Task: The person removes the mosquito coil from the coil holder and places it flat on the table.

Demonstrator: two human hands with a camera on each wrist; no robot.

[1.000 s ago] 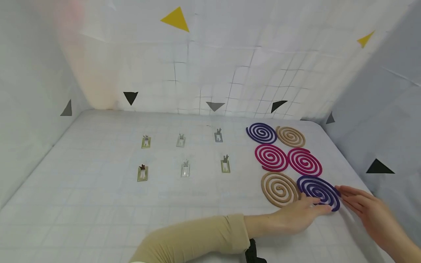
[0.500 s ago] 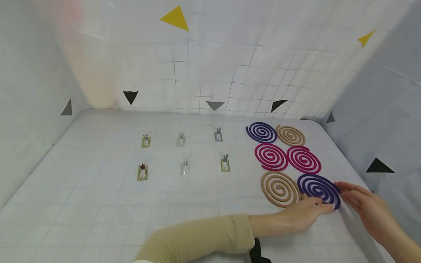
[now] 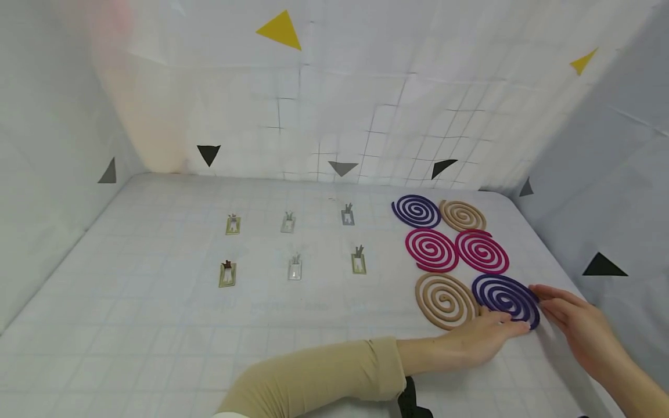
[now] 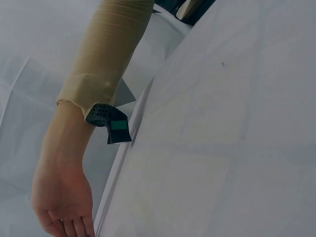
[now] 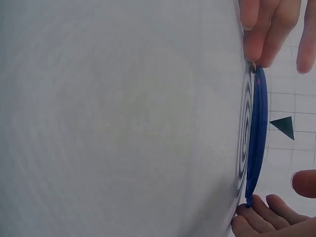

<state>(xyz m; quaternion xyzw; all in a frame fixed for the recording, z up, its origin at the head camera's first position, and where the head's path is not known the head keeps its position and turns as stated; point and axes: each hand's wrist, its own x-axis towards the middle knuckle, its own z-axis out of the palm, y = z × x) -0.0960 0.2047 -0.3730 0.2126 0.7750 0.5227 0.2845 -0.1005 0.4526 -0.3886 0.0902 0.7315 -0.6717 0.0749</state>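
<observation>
A dark purple spiral coil (image 3: 506,299) lies at the front right of the group of coils, seen edge-on in the right wrist view as a blue strip (image 5: 258,133). My left hand (image 3: 473,342) reaches across from the left, its fingers straight and touching the coil's near edge. At the right edge, my right hand (image 3: 580,322) touches the rim with extended fingertips. In the right wrist view both thumbs stand off from the coil. A tan coil (image 3: 444,301) is close on its left, partly beneath the left fingertips in the head view. Behind it sits a magenta coil (image 3: 482,251).
Another magenta coil (image 3: 431,249), a purple coil (image 3: 416,211) and a tan coil (image 3: 463,216) fill the back of the group. Several small gold and silver frame-shaped pieces (image 3: 295,269) stand in two rows mid-table. A fabric wall (image 3: 622,220) rises close beside the right hand.
The front purple coil has slid slightly away from me and a little left under both hands. The magenta coil behind it has shifted slightly back too.
</observation>
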